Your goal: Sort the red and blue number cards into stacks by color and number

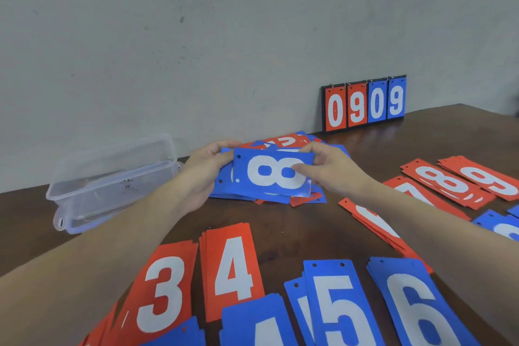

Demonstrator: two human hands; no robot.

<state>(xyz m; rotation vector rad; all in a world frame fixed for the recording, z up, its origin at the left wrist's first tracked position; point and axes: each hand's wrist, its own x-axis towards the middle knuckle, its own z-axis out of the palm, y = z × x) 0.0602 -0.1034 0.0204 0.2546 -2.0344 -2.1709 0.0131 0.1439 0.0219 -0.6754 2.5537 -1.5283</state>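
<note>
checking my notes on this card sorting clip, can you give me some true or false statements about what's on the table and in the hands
1. Both hands hold a blue 8 card. True: left hand, right hand.
2. The clear box is full of cards. False: it looks empty.
3. The scoreboard by the wall reads 0909. True.
4. The red 3 stack lies right of the red 4 stack. False: it lies left of it.
5. The 6 stack nearest the camera is red. False: it is blue.
</note>
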